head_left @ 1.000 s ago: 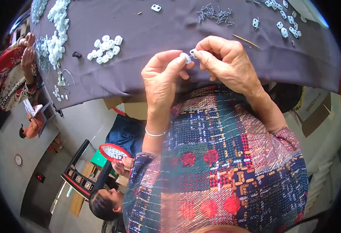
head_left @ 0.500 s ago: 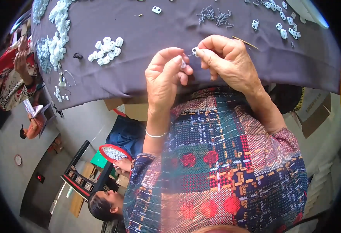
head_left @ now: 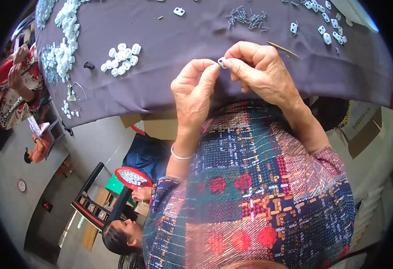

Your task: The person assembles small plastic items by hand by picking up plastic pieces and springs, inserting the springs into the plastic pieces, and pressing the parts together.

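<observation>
Between my two hands, above the front part of the dark cloth, is a small white cord lock [head_left: 221, 62] with a hole in it. My right hand [head_left: 266, 74] pinches it between thumb and forefinger. The thumb and forefinger of my left hand [head_left: 193, 87] close on its left side, and any small part between those fingertips is hidden. Just beyond lie a heap of small metal springs [head_left: 246, 19] and a lone white cord lock piece [head_left: 179, 11]. A thin pointed stick [head_left: 282, 49] rests right of my right hand.
White pieces form a cluster [head_left: 121, 59] at the left and a long pile [head_left: 66, 45] beyond it. More white parts [head_left: 327, 38] lie far right. A dark scrap [head_left: 89, 65] sits near the cluster. Another person holds a red-rimmed basket [head_left: 133, 176] at lower left.
My left hand has moved right and up to meet the cord lock in my right hand. The spring seen sticking out of the cord lock no longer shows.
</observation>
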`<state>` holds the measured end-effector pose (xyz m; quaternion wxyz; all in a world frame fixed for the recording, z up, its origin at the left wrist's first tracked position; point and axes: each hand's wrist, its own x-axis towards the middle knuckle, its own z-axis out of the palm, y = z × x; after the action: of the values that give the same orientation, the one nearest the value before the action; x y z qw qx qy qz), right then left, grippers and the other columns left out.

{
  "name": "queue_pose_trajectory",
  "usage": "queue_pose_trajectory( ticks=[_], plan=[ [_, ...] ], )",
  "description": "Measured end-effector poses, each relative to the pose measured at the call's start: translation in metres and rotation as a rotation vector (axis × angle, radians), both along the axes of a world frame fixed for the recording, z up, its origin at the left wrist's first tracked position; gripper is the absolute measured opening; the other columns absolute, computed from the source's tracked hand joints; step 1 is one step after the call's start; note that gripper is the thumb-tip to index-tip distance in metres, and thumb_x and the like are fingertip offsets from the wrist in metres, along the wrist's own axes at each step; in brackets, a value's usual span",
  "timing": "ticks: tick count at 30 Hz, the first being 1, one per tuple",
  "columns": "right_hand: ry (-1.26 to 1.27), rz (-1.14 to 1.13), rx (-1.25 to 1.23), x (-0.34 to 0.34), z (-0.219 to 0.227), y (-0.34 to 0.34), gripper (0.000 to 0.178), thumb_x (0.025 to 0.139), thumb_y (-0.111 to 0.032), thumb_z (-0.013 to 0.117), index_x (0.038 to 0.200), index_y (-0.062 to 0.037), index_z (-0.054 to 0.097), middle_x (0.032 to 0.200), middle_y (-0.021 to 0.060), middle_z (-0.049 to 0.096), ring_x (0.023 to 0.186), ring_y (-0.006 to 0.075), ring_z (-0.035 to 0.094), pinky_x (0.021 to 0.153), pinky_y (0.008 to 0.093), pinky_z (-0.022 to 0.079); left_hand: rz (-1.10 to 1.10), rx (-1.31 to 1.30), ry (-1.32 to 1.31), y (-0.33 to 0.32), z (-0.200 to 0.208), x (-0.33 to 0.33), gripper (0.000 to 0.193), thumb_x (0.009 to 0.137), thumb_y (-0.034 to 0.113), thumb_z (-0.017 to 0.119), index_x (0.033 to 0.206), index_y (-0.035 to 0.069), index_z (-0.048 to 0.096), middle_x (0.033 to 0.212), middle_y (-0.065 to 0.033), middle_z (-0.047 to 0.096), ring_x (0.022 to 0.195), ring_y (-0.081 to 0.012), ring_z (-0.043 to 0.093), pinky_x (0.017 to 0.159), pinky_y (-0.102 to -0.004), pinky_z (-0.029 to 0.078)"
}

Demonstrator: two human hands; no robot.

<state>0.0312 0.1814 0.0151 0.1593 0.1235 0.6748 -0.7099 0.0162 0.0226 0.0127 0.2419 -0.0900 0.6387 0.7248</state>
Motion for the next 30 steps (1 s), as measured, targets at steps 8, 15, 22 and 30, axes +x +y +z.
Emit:
queue_pose_trajectory(
  ticks=[8,15,22,30],
  plan=[
    [-0.022,-0.012,0.02,-0.0014,0.0003,-0.0014,0.013,0.085,-0.014,0.057,0.083,-0.0008,0.06,0.059,-0.0007,0.054,0.048,0.0029,0.048,0.041,0.0169,0.039,0.035,-0.066,0.038,0.0058,0.0009,0.0024,0.006,0.084,0.006,0.061,0.085,0.0,0.06,0.075,0.0044,0.055,0.067,-0.0015,0.044,0.057,-0.0151,0.036],
    [0.136,0.024,0.161,-0.0004,-0.0078,-0.002,0.013,0.085,-0.013,0.056,0.084,-0.0008,0.06,0.059,-0.0008,0.053,0.049,0.0031,0.048,0.042,0.0173,0.04,0.001,-0.124,0.07,0.0038,-0.0001,0.0016,0.007,0.083,0.005,0.061,0.085,-0.001,0.06,0.077,0.003,0.056,0.07,-0.0029,0.046,0.062,-0.0156,0.038],
    [-0.025,-0.038,-0.064,-0.0036,-0.0029,-0.0006,0.015,0.086,-0.015,0.057,0.086,0.0005,0.06,0.06,0.0001,0.055,0.049,0.0033,0.049,0.041,0.0163,0.041,0.039,-0.032,-0.03,0.0034,-0.0014,0.0004,0.013,0.086,0.012,0.059,0.09,0.0,0.059,0.07,0.0029,0.053,0.057,-0.0005,0.042,0.048,-0.0145,0.032],
    [-0.016,-0.065,-0.105,-0.0017,-0.0036,0.0014,0.017,0.086,-0.015,0.058,0.087,0.0011,0.06,0.061,0.0006,0.056,0.047,0.0034,0.049,0.041,0.0162,0.041,0.05,0.016,-0.069,0.0071,0.0026,-0.0028,0.014,0.087,0.014,0.058,0.09,0.001,0.059,0.067,0.005,0.051,0.053,-0.0001,0.04,0.044,-0.014,0.029]
  ],
)
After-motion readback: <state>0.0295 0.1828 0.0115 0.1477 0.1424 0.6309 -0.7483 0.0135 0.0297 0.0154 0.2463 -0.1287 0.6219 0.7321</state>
